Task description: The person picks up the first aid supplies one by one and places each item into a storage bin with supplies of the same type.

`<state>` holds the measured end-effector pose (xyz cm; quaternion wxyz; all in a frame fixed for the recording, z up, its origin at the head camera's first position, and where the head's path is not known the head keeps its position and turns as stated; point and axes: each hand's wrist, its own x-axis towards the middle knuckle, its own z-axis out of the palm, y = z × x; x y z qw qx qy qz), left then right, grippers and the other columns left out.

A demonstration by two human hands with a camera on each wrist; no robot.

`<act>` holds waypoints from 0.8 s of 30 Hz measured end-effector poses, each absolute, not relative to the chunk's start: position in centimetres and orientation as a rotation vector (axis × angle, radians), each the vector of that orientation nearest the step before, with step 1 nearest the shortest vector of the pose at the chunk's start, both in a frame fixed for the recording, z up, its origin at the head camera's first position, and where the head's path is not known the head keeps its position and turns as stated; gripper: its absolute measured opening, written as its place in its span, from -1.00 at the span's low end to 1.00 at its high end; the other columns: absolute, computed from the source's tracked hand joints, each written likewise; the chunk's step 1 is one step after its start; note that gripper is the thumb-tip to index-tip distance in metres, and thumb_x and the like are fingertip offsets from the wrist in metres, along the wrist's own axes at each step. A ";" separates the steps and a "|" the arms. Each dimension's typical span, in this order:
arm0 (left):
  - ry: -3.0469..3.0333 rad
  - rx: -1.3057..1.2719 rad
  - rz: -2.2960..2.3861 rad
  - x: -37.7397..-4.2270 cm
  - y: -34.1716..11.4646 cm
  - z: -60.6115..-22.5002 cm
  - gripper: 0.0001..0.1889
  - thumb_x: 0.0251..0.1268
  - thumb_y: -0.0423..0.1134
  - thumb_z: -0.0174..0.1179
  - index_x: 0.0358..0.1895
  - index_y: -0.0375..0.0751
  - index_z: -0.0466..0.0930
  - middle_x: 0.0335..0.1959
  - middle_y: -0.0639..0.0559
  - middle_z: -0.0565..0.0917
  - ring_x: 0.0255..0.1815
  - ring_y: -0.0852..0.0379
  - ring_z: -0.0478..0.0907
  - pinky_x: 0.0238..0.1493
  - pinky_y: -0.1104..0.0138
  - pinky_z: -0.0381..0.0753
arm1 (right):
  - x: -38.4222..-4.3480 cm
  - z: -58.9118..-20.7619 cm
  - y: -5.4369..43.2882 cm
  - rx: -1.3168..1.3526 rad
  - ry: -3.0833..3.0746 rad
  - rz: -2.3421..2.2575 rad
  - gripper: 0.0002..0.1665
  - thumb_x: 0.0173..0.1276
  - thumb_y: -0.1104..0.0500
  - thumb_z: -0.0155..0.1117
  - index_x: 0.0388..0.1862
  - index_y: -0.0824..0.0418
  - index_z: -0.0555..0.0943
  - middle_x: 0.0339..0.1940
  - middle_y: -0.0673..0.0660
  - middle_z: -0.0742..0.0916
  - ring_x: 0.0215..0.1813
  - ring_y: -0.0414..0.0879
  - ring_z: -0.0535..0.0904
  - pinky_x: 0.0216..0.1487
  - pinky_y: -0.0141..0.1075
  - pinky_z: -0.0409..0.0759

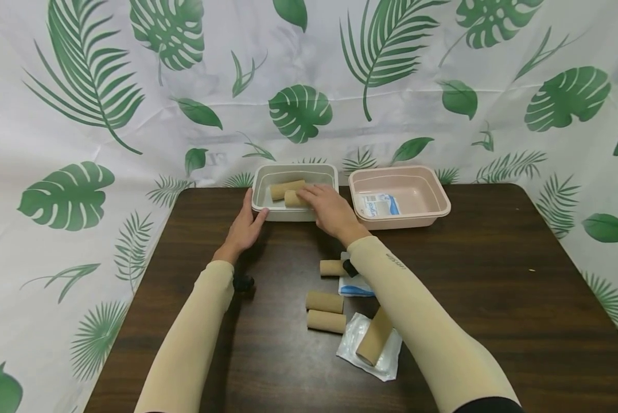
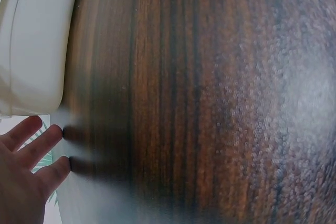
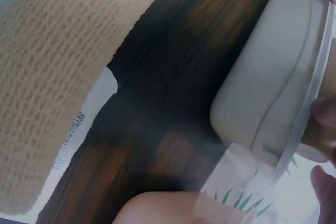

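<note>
Both hands are at a light grey plastic basin (image 1: 283,215) near the table's back edge. My left hand (image 1: 243,230) touches its left end, thumb by the front rim and fingers spread and fairly straight, as the left wrist view shows. With my right hand (image 1: 333,212) I hold a tan bandage roll (image 1: 293,199) inside the basin; its end shows between finger and thumb in the right wrist view. Another bandage roll (image 1: 283,189) lies behind it in the basin. The large crinkled tan roll (image 3: 68,72) in the right wrist view lies on a white printed packet (image 3: 105,90).
A pink basin (image 1: 432,215) stands to the right with a printed packet (image 1: 378,205) in it. Several more bandage rolls (image 1: 326,321) lie on the dark table (image 1: 494,275), one across a clear-white packet (image 1: 388,358). A leaf-patterned sheet (image 1: 309,57) hangs behind.
</note>
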<state>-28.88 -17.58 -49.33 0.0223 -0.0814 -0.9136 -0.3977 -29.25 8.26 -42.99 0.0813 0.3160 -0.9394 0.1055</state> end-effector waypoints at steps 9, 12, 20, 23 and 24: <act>-2.826 -0.241 -1.225 -28.7 -17.7 -49.4 -0.21 0.54 0.16 -0.14 0.60 0.03 -0.36 0.55 -0.20 0.06 0.47 -0.20 0.16 0.37 -0.08 0.15 | -28.9 -43.5 8.9 0.880 -2.885 0.360 -0.29 0.39 0.39 0.09 0.49 0.06 0.33 0.51 0.12 0.34 0.50 0.09 0.19 0.37 -0.08 0.27; -2.837 -0.233 -1.224 -28.6 -17.8 -49.4 -0.21 0.54 0.16 -0.15 0.60 0.04 -0.37 0.56 -0.18 0.04 0.48 -0.19 0.15 0.37 -0.08 0.15 | -28.5 -43.5 9.4 0.872 -2.854 0.402 -0.33 0.39 0.38 0.06 0.47 0.09 0.36 0.48 0.14 0.37 0.48 0.09 0.23 0.32 -0.07 0.35; -2.826 -0.264 -1.219 -28.8 -17.7 -49.6 -0.21 0.55 0.12 -0.13 0.60 -0.03 -0.36 0.56 -0.19 0.02 0.50 -0.15 0.10 0.40 -0.03 0.11 | -26.8 -43.7 11.5 0.886 -2.781 0.514 -0.35 0.42 0.32 0.14 0.48 0.09 0.35 0.49 0.13 0.36 0.47 0.07 0.25 0.12 -0.05 0.50; -2.825 -0.268 -1.215 -28.8 -17.7 -49.5 -0.21 0.55 0.11 -0.13 0.60 -0.06 -0.35 0.56 -0.19 0.02 0.50 -0.16 0.10 0.40 -0.03 0.12 | -25.5 -43.2 12.9 0.859 -2.813 0.601 -0.33 0.42 0.26 0.21 0.49 0.08 0.33 0.50 0.14 0.33 0.45 0.09 0.27 0.14 -0.03 0.47; -2.826 -0.264 -1.218 -28.9 -17.7 -49.4 -0.21 0.55 0.12 -0.13 0.60 -0.06 -0.34 0.57 -0.18 0.02 0.50 -0.16 0.11 0.39 -0.04 0.12 | -24.9 -42.9 13.4 0.840 -2.836 0.641 -0.32 0.42 0.24 0.23 0.50 0.09 0.32 0.51 0.15 0.32 0.45 0.11 0.26 0.19 0.00 0.43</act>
